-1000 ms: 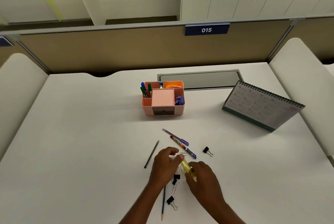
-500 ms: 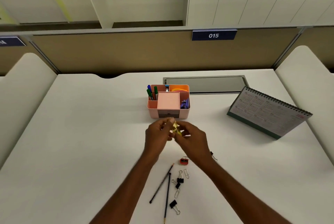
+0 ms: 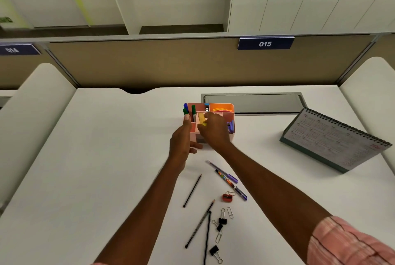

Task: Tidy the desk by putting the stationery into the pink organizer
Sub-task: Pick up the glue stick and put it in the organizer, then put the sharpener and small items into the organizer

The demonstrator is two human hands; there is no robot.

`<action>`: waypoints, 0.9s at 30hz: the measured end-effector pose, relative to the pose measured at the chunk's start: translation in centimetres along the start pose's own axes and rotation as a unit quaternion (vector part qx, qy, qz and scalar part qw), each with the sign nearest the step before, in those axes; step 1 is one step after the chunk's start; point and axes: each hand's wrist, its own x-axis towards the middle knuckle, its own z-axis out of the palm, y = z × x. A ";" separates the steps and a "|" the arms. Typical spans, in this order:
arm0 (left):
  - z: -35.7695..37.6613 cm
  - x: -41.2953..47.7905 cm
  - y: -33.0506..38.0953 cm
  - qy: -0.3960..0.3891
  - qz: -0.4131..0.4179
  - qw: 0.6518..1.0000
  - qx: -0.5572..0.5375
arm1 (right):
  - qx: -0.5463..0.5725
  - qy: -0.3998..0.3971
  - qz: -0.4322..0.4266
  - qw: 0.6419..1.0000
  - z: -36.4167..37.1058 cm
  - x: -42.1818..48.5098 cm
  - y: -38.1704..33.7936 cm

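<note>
The pink organizer stands mid-desk with green and blue markers in its left rear slot. My right hand is over its middle, shut on a yellow highlighter that points down into the organizer. My left hand presses against the organizer's left side, thumb at its rim. Nearer to me on the desk lie three black pencils, a purple pen, a patterned pen, a red sharpener, and several binder clips and paper clips.
A spiral desk calendar leans at the right. A grey cable hatch sits in the desk behind the organizer. A tan partition with the label 015 closes the back; padded dividers flank both sides.
Both hands have moved away from me, from the loose stationery to the organizer. The right hand carried the yellow highlighter over its middle, and the left hand now rests on its side.
</note>
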 end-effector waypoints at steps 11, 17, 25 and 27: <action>-0.5 0.8 -0.3 -0.036 0.004 0.999 -0.030 | -0.010 -0.017 0.013 1.000 2.0 1.9 0.1; -0.7 1.1 -0.2 -0.040 0.003 0.999 -0.025 | 0.021 -0.013 0.016 1.000 2.2 2.3 0.2; -0.8 1.0 -0.5 0.001 0.020 0.999 -0.048 | 0.037 0.001 0.003 0.999 1.0 2.0 0.2; -0.9 0.7 -1.1 0.035 0.029 0.997 -0.069 | 0.042 0.009 -0.004 0.999 0.1 1.6 0.3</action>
